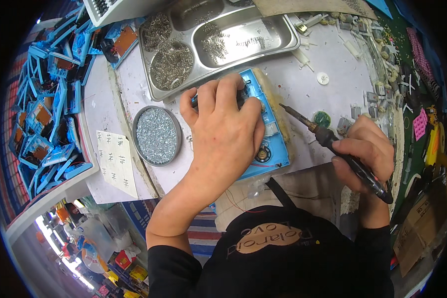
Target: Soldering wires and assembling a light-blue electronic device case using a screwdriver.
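Blue case (278, 143) lies on the surface (308, 97) under the left hand (223, 116), whose grip arches over its far left part, fingers bent; whether they pinch anything I cannot tell. The right hand (365, 154) has its grip closed round a soldering iron (328, 139), tip just right of the case, apart from it. Lettering crosses the black shirt (283, 270); dark marks run in rows on a paper sheet (115, 161).

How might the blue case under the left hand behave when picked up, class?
The case will probably stay stiff, since it looks like moulded plastic. It may feel light for its size, being shallow and open-faced. Flat-sided, it seems unlikely to roll.
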Motion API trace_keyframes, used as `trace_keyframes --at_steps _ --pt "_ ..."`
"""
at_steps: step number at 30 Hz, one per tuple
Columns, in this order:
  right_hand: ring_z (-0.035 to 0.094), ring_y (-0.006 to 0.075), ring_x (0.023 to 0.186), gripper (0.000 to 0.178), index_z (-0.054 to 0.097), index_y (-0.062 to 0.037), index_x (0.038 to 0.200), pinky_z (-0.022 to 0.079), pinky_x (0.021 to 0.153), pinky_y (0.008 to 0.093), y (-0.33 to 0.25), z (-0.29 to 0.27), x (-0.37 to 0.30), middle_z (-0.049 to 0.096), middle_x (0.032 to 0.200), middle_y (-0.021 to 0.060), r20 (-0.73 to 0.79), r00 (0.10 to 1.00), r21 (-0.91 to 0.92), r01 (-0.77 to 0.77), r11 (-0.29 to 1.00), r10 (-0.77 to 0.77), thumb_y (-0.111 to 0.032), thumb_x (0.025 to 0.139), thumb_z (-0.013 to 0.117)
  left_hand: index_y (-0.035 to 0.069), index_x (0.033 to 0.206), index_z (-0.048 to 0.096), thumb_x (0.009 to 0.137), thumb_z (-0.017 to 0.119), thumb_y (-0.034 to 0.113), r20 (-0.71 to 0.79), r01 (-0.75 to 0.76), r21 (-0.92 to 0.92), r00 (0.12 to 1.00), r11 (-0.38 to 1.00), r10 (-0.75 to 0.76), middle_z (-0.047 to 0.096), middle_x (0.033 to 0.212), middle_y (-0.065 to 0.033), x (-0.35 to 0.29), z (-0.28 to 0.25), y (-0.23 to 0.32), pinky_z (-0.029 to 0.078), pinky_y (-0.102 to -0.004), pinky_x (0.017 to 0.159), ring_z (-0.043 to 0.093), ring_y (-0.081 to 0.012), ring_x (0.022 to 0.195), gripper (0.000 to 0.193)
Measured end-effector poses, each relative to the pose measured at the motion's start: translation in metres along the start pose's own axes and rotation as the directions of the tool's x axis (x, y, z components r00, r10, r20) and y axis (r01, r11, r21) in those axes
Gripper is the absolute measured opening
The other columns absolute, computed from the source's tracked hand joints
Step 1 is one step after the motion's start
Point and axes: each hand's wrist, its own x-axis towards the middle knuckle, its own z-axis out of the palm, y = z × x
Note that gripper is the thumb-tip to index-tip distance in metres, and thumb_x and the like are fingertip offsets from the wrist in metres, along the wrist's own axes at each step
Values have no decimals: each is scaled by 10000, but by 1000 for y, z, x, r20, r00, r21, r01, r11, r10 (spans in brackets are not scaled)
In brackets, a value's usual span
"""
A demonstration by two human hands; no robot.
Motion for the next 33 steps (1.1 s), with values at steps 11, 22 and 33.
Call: trace_keyframes --at_steps 11,22,33 --pt "516 240 589 279 704 3 974 395 547 352 1 -7 -5 554 666 80 -43 999 -28 -9 1000 8 -39 714 797 80 1035 720 834 741 130 -150 6 -260 988 966 -46 639 1035 -85 -36 -22 -40 449 -384 842 614 -269 927 209" --pt "523 224 608 264 698 22 993 399 575 342 -2 -5 7 598 704 85 -51 998 -7 24 1000 -25 -20 743 771 30 995 750 767 777 -39 -158 -157 -593 984 790 77 696 945 -103 -32 2 -45 553 -334 685 689 -238 822 240" --pt "674 185 827 372 670 42 1229 544 765 311 -17 47 29 710 972 123 -120 942 346 -256 902 313 -111 903 765 -27 1054 719 962 678 5 297 357 -932 856 67 -423 710 836 -43 -38 -1 -30 490 -189 552 606 -32 643 105"
